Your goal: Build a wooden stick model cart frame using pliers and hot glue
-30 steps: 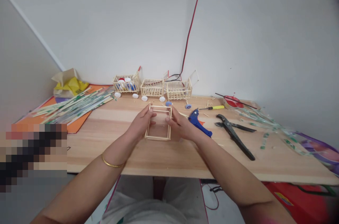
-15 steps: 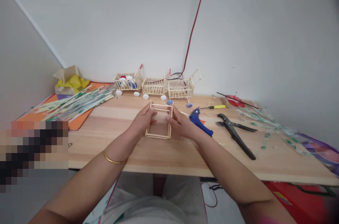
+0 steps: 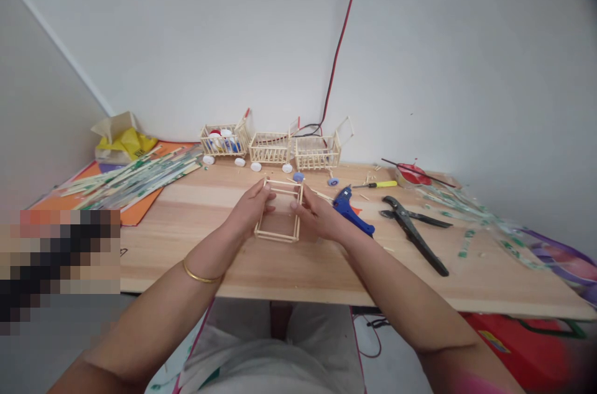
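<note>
Between my two hands is a small box-shaped frame (image 3: 278,237) built of thin wooden sticks, its sides open. My left hand (image 3: 254,204) grips its left side, thumb and fingers around the upper sticks. On the opposite side my right hand (image 3: 317,214) holds the frame with the thumb on the near face. Just right of that hand lies a blue glue gun (image 3: 352,214). Behind the frame stand three miniature stick carts: one loaded cart (image 3: 224,142) with white wheels, a middle cart (image 3: 269,148) and a right cart (image 3: 318,153) with blue wheels.
Bundled wooden sticks in wrappers (image 3: 140,179) lie on orange sheets at left. Black pliers (image 3: 415,235), a yellow-handled screwdriver (image 3: 385,184) and a red round container (image 3: 413,174) are at right, near loose plastic wrappers (image 3: 485,220). A red-black cable (image 3: 342,40) hangs down the wall.
The view has shifted slightly, so everything sits a little higher in the picture. Both hands keep their hold on the stick frame, with no clear movement against the table.
</note>
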Tool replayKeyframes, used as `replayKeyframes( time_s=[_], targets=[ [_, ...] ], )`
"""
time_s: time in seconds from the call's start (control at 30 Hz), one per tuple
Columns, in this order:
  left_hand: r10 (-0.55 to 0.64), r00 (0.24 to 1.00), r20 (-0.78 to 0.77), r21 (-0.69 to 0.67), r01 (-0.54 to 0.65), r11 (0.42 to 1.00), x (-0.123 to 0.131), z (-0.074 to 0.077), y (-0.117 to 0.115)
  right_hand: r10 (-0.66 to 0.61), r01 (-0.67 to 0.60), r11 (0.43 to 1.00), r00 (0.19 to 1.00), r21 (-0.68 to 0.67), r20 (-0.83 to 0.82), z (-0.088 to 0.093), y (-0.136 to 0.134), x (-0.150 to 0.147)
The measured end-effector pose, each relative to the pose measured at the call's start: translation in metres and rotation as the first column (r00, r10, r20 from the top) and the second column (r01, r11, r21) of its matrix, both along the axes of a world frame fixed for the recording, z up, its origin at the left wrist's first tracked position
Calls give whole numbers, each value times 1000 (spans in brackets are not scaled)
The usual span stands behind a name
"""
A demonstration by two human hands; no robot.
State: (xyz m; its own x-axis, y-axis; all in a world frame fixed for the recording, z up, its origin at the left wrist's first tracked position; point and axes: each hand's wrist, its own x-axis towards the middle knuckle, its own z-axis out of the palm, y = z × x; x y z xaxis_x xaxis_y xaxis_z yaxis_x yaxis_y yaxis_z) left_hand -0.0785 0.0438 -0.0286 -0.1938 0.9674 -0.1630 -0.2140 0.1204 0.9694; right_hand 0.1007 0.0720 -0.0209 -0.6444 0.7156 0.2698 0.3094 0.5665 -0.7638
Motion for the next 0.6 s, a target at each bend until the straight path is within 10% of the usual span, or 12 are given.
replayKeyframes(
  time_s=[0.6],
  targets=[
    [-16,1000,22,-16,16,1000,-2,-2,2,-25,25,1000,999,-5,41,-1,1,0]
  ],
)
